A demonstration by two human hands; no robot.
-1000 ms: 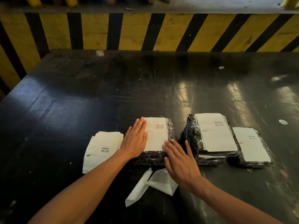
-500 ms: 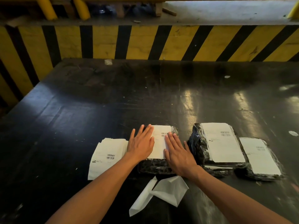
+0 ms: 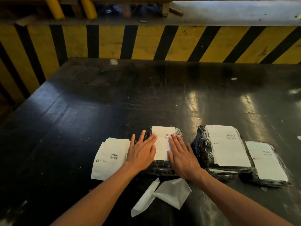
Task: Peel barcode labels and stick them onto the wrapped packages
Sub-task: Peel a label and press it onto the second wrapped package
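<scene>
A black wrapped package [image 3: 160,168] lies near the table's front edge with a white barcode label [image 3: 162,144] on its top. My left hand [image 3: 141,152] lies flat on the label's left side, fingers straight. My right hand [image 3: 181,155] presses flat on its right side. Left of the package sits a stack of barcode labels [image 3: 109,157]. To the right lie two more black wrapped packages, a larger one [image 3: 202,149] and a smaller one [image 3: 267,181], each bearing a white label.
A crumpled white backing sheet [image 3: 169,193] lies at the front between my forearms. The glossy black table [image 3: 114,103] stretches back to a yellow-and-black striped barrier [image 3: 146,41]. Small paper scraps [image 3: 113,61] dot the far part.
My right hand slid from the package's lower right corner up onto the label. My left hand stayed flat on the label's left side. The camera tilted up slightly.
</scene>
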